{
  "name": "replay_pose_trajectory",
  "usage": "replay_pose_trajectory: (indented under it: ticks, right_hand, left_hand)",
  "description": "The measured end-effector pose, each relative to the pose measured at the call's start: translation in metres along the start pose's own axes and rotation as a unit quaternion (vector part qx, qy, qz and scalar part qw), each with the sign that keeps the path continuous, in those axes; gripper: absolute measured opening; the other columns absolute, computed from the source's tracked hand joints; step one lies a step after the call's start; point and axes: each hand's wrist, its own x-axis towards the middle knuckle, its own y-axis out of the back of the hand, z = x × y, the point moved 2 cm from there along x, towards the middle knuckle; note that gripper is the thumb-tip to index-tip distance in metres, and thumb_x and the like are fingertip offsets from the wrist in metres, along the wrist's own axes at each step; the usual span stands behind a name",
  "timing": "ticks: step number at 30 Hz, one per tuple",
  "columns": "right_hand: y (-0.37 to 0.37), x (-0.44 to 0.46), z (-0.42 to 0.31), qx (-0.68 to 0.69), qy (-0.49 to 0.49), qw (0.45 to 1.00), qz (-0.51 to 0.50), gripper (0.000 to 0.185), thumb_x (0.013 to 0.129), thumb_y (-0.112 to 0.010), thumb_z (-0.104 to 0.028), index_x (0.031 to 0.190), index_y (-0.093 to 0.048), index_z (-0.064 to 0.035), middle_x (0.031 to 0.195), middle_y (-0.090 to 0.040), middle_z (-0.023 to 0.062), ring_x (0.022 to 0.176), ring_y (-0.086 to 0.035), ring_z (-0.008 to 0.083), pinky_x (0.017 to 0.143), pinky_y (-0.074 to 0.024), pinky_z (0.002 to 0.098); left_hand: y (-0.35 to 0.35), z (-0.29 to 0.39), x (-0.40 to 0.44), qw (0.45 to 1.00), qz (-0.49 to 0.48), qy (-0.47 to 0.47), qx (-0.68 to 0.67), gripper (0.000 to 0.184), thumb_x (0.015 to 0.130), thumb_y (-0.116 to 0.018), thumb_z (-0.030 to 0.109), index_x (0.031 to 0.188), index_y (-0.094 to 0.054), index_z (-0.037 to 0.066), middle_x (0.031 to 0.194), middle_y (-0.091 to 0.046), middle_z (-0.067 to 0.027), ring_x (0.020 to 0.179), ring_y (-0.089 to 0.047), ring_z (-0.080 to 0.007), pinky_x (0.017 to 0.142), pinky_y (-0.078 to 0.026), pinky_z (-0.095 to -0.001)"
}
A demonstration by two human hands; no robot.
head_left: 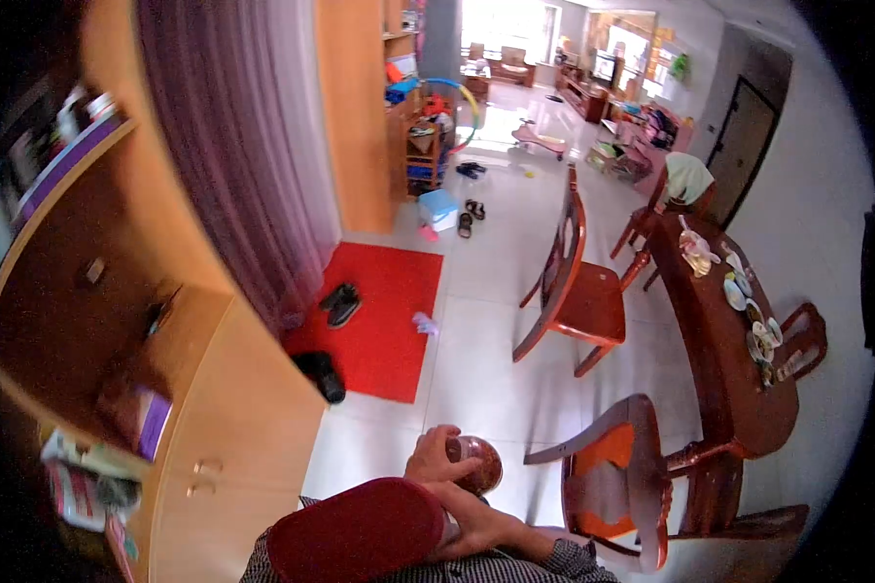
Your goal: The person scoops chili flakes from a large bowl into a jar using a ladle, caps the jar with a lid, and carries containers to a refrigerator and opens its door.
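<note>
My left hand (432,458) curves around the side of a rounded, clear-looking jar (484,468) with reddish-brown contents, low in the middle of the view. My right hand (476,522) is just below it, with its thumb side uppermost. Its fingers are curled at the end of a large dark red rounded thing (358,531), where a bit of something pale shows. This red thing hides most of my left forearm and part of my right fingers, so what they grip I cannot make out. Checked sleeves (574,561) show at the bottom.
A wooden chair (617,476) stands close on the right, another (583,301) beyond it. The dark table (715,335) bears several dishes. A cabinet (248,437) is at left. Shoes (340,305) lie on a red mat (394,291); a blue-lidded box (438,209) stands farther off.
</note>
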Motion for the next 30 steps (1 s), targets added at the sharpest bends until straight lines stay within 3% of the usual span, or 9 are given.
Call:
replay_pose_trajectory:
  ticks: [4, 11, 18, 20, 21, 22, 23, 25, 30]
  right_hand:
    - [0.096, 0.056, 0.036, 0.034, 0.020, 0.999, 0.005, 0.092, 0.064, -0.078, -0.032, 0.136, -0.030, -0.0003, 0.134, -0.038, 0.0174, 0.126, -0.034, 0.0288, 0.107, -0.0241, 0.0395]
    - [0.295, 0.138, 0.063, -0.007, 0.033, 0.999, -0.002, 0.096, 0.064, -0.079, -0.035, 0.137, -0.027, -0.0011, 0.134, -0.037, 0.0172, 0.126, -0.034, 0.0291, 0.107, -0.0239, 0.0389]
    - [0.492, 0.221, 0.054, -0.115, 0.131, 0.980, -0.100, 0.080, 0.069, -0.076, -0.031, 0.132, -0.038, 0.0005, 0.127, -0.047, 0.0165, 0.120, -0.043, 0.0269, 0.103, -0.0315, 0.0377]
    - [0.557, 0.248, 0.067, -0.101, 0.155, 0.973, -0.137, 0.073, 0.071, -0.075, -0.031, 0.129, -0.043, 0.0010, 0.124, -0.051, 0.0164, 0.116, -0.047, 0.0268, 0.100, -0.0341, 0.0377]
    - [0.595, 0.268, 0.080, 0.010, 0.115, 0.976, -0.184, 0.070, 0.071, -0.074, -0.032, 0.126, -0.046, 0.0008, 0.121, -0.053, 0.0157, 0.112, -0.050, 0.0263, 0.097, -0.0373, 0.0363]
    - [0.650, 0.278, 0.077, -0.111, 0.177, 0.973, -0.100, 0.069, 0.071, -0.075, -0.031, 0.126, -0.047, 0.0009, 0.120, -0.055, 0.0139, 0.111, -0.051, 0.0240, 0.094, -0.0390, 0.0346]
    - [0.695, 0.284, 0.073, -0.018, 0.053, 0.998, -0.029, 0.065, 0.073, -0.074, -0.029, 0.124, -0.049, 0.0012, 0.117, -0.058, 0.0126, 0.109, -0.053, 0.0227, 0.090, -0.0412, 0.0347]
    - [0.783, 0.314, 0.067, -0.072, 0.203, 0.958, 0.189, 0.054, 0.076, -0.069, -0.024, 0.123, -0.052, -0.0005, 0.115, -0.059, 0.0138, 0.102, -0.058, 0.0223, 0.083, -0.0455, 0.0328]
    - [0.957, 0.345, 0.068, 0.007, 0.179, 0.871, 0.458, 0.040, 0.083, -0.062, -0.009, 0.121, -0.054, -0.0041, 0.111, -0.061, 0.0095, 0.100, -0.057, 0.0162, 0.085, -0.0446, 0.0301]
  left_hand:
    - [0.001, 0.006, 0.118, 0.999, -0.033, 0.001, -0.017, 0.076, 0.064, -0.073, 0.048, 0.120, -0.046, 0.004, 0.111, -0.050, -0.0163, 0.106, -0.049, -0.0298, 0.092, -0.042, -0.0392]
    - [0.023, 0.050, 0.337, 0.995, 0.047, -0.080, 0.028, 0.073, 0.063, -0.075, 0.045, 0.116, -0.048, 0.003, 0.111, -0.049, -0.0170, 0.107, -0.047, -0.0307, 0.090, -0.041, -0.0408]
    - [0.047, 0.100, 0.501, 0.992, 0.062, -0.085, 0.075, 0.075, 0.059, -0.077, 0.044, 0.115, -0.049, 0.003, 0.108, -0.052, -0.0170, 0.101, -0.050, -0.0310, 0.086, -0.043, -0.0409]
    - [0.045, 0.110, 0.562, 0.996, 0.035, -0.069, 0.043, 0.074, 0.060, -0.077, 0.043, 0.115, -0.049, 0.003, 0.108, -0.052, -0.0172, 0.102, -0.050, -0.0312, 0.086, -0.043, -0.0405]
    - [0.044, 0.114, 0.595, 0.995, 0.030, -0.086, 0.034, 0.073, 0.060, -0.077, 0.043, 0.115, -0.049, 0.003, 0.107, -0.052, -0.0173, 0.102, -0.050, -0.0310, 0.086, -0.043, -0.0403]
    - [0.042, 0.119, 0.630, 0.994, 0.025, -0.101, 0.025, 0.072, 0.061, -0.077, 0.042, 0.115, -0.049, 0.003, 0.107, -0.053, -0.0174, 0.102, -0.050, -0.0307, 0.086, -0.043, -0.0401]
    - [0.042, 0.126, 0.663, 0.993, 0.020, -0.117, 0.013, 0.071, 0.062, -0.077, 0.042, 0.115, -0.049, 0.003, 0.107, -0.053, -0.0175, 0.102, -0.050, -0.0305, 0.086, -0.043, -0.0399]
    - [0.052, 0.144, 0.737, 0.991, 0.008, -0.132, -0.008, 0.069, 0.062, -0.077, 0.041, 0.114, -0.051, 0.003, 0.105, -0.054, -0.0164, 0.101, -0.051, -0.0300, 0.086, -0.043, -0.0395]
    - [0.068, 0.210, 0.888, 0.984, 0.051, -0.167, 0.046, 0.064, 0.062, -0.077, 0.040, 0.109, -0.054, 0.003, 0.102, -0.054, -0.0149, 0.099, -0.051, -0.0309, 0.085, -0.043, -0.0390]
